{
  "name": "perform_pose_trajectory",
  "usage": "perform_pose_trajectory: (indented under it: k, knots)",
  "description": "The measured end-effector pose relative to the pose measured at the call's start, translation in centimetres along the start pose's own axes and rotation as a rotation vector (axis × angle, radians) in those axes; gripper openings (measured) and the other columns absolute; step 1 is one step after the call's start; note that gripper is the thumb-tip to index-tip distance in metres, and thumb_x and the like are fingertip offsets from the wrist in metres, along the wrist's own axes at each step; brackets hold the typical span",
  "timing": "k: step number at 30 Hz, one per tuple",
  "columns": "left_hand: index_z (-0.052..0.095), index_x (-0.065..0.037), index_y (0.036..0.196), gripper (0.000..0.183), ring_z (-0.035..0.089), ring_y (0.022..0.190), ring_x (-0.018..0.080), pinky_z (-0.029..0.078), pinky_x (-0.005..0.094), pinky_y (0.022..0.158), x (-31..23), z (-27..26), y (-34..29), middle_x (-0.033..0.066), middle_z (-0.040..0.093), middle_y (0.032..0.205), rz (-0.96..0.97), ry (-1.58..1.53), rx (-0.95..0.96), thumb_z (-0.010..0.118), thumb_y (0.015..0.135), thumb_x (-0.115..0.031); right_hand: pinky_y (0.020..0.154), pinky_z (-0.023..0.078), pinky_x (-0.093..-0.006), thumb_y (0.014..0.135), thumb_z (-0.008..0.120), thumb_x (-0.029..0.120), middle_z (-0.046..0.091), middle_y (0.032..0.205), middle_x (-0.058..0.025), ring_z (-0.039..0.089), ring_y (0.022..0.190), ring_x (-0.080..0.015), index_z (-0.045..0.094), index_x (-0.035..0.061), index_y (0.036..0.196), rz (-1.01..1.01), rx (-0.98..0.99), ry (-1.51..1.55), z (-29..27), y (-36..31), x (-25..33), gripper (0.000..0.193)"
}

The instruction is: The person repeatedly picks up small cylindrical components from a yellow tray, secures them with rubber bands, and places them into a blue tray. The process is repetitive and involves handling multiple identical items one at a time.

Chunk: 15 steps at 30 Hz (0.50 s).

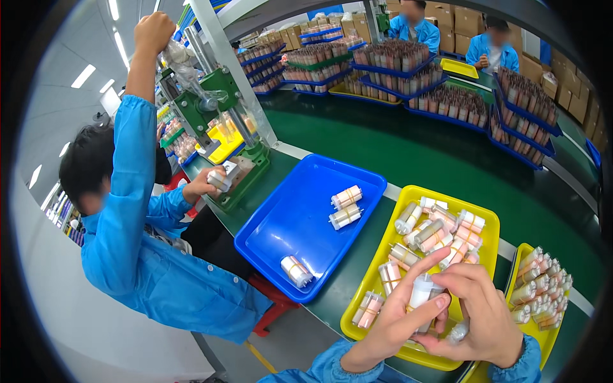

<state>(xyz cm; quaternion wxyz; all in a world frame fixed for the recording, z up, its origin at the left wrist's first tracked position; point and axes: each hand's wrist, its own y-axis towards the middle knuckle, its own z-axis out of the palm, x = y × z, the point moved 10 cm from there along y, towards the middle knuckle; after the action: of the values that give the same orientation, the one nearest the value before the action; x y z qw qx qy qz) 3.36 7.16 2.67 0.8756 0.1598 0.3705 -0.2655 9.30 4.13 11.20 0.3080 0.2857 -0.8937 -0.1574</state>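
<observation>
Over the near yellow tray [488, 220], my left hand [393, 325] grips a small cylinder [421, 290] with a clear cap and a white body, its fingers closed around it. My right hand [488, 313] is curled at the cylinder's other side, fingertips on its cap end and thumb below. A small clear plastic piece [458, 332] shows at the right palm; whether it is a separate part I cannot tell. Beneath my hands, the tray holds several white, pink and grey cylinders [469, 221] with rubber bands around them. My fingers hide part of the held cylinder.
Left of my tray, a blue tray [246, 242] holds three banded cylinders. A co-worker [159, 255] works a green hand press [239, 169], one arm raised. A second yellow tray [520, 252] of cylinders stands right. Stacked full trays [396, 70] and two more people [491, 54] are across the green table.
</observation>
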Motion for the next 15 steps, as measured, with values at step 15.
perform_pose_trajectory:
  k: [15]
  knots:
    - [0.028,-0.004,0.150,0.062,0.053,0.072,0.0077,0.043,0.0208,0.066,0.5,-0.6,0.3,0.0046,0.058,0.086,-0.060,0.092,0.000,0.055,0.095,-0.009,0.063,0.054,-0.0292,0.064,0.090,0.016,0.057,0.104,-0.0145,0.064,0.079,-0.0217,0.054,-0.0021,0.118,-0.040,-0.146,0.257,-0.6,-0.5,-1.4,0.067]
